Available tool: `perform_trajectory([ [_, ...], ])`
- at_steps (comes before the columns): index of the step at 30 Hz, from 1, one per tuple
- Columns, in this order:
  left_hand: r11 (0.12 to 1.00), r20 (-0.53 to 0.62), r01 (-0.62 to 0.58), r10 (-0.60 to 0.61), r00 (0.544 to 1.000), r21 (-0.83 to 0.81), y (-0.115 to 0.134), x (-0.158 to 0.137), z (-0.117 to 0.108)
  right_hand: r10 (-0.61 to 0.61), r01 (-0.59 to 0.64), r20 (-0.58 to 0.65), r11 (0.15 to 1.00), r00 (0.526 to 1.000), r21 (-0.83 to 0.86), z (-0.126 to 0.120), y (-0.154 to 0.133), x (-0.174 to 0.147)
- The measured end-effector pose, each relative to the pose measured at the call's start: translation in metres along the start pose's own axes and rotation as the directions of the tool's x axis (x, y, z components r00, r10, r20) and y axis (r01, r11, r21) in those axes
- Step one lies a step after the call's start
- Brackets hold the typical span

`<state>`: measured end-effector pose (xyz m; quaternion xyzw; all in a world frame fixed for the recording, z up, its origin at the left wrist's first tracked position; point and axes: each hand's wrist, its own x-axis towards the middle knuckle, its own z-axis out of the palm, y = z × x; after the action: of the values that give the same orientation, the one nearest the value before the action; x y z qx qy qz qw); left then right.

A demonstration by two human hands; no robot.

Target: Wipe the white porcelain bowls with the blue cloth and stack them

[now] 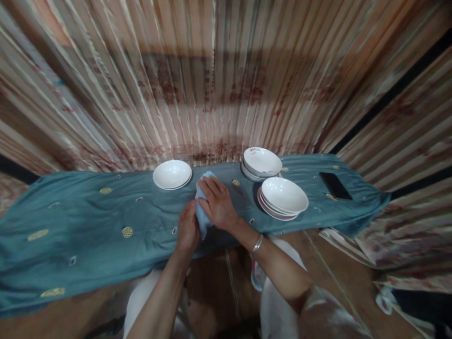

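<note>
A light blue cloth (202,220) is bunched between my two hands, above the middle of the covered table. My right hand (221,203) presses over the cloth from the right, its fingers bent round the top. From the left, my left hand (189,227) grips the cloth's edge, fingers closed. Whether anything lies inside the cloth is hidden. Left of my hands sits a small stack of white plates (172,174). To the right stand two taller stacks: white bowls with a red flower print (263,162) at the back, and plain white bowls (284,195) nearer me.
A teal cloth with yellow pineapple prints (88,235) covers the long table. Towards its right end lies a black phone (335,185). Patterned curtains (219,84) hang close behind the table. Dark slanted poles (381,103) stand at the sides.
</note>
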<state>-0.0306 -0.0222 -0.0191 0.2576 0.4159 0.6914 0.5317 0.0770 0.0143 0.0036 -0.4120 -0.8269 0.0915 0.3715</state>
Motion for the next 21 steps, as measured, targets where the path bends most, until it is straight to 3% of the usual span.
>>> perform_trajectory([
  [4,0.998,-0.019,0.062,-0.062,0.998,-0.006,-0.008,-0.002,0.001,0.15,-0.133,-0.064,0.968,0.987,0.213,-0.004,0.022,0.007],
  [8,0.993,0.049,0.114,-0.113,0.992,-0.019,-0.01,-0.003,0.009,0.352,-0.309,-0.012,0.837,0.936,0.452,-0.008,0.056,0.011],
  [10,0.993,0.062,0.115,-0.113,0.992,-0.033,-0.009,-0.004,0.015,0.485,-0.405,0.046,0.67,0.873,0.622,-0.008,0.068,0.01],
  [12,0.992,0.059,0.112,-0.109,0.992,-0.052,-0.006,-0.004,0.02,0.628,-0.452,0.133,0.381,0.766,0.806,-0.005,0.073,0.007],
  [14,0.992,0.051,0.11,-0.106,0.993,-0.068,-0.003,-0.004,0.024,0.707,-0.432,0.2,0.164,0.678,0.887,0.0,0.071,0.003],
  [21,0.988,0.028,0.072,-0.069,0.997,-0.133,-0.006,0.001,0.035,0.708,-0.381,0.413,-0.215,0.574,0.899,0.012,0.04,-0.002],
])
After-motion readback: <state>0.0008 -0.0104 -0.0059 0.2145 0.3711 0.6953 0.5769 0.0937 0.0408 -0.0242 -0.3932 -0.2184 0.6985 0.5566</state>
